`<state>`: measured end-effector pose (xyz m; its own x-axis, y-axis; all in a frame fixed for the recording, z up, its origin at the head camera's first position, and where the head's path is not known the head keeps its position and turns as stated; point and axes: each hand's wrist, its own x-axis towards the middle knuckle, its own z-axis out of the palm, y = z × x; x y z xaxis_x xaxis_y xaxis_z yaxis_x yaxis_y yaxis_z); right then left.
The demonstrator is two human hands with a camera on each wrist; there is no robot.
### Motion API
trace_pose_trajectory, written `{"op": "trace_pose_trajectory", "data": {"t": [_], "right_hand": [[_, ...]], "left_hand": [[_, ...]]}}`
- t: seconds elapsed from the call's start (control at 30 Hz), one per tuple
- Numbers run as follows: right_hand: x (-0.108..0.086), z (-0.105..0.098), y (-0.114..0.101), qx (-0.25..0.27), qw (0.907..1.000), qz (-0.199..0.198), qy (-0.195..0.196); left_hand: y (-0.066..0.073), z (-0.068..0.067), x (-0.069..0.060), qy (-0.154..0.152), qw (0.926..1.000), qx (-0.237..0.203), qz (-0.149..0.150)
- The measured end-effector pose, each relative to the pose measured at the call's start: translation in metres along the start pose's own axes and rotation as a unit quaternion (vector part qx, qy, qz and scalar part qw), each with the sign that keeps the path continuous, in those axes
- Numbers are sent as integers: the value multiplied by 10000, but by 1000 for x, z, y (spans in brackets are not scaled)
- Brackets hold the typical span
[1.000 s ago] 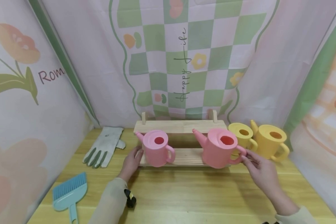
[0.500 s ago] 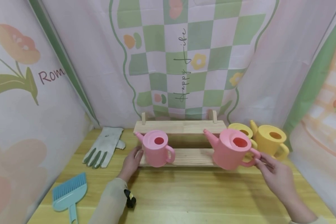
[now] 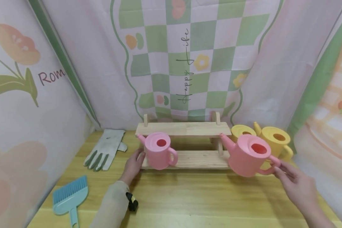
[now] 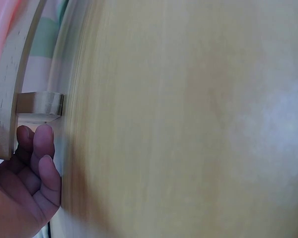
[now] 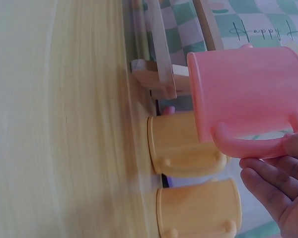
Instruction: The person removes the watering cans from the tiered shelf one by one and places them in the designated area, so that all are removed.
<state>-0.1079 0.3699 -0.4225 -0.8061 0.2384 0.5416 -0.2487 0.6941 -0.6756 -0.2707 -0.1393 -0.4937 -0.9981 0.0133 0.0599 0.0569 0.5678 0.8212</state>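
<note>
While left fingers grip wooden rack, right fingers pinch larger pink watering can by handle.

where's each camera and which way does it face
Head: worn there, facing forward-down at a wooden rack; left hand, right hand, left sleeve show.
Left wrist: worn there, faces table and rack; left hand shows.
Right wrist: worn there, faces the held pink watering can; right hand shows.
Head and right wrist share that can and two yellow watering cans.
</note>
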Motion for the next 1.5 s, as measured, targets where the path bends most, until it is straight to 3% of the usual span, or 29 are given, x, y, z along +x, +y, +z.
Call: {"op": "trace_pose_trajectory", "data": {"t": [0.13,0.3,0.6,0.8,1.0,1.5], "right_hand": [[-3,-7,6,-215,9997,-27,93],[-7,-14,17,-289,9992,278,68],[-15,-19,31,-451,9955,763,-343],[-18,-17,39,-703,9936,749,-470],[-20,-15,45,-923,9880,981,-758],[-24,-6,54,-802,9922,609,-741]], "left_hand": [[0,0,1,-5,10000,58,26],[0,0,1,-45,10000,19,-13],[-2,1,2,11,10000,75,60],[-1,0,1,13,9999,106,73],[1,0,1,16,10000,74,-28],[0,1,1,19,10000,-8,-48]]}}
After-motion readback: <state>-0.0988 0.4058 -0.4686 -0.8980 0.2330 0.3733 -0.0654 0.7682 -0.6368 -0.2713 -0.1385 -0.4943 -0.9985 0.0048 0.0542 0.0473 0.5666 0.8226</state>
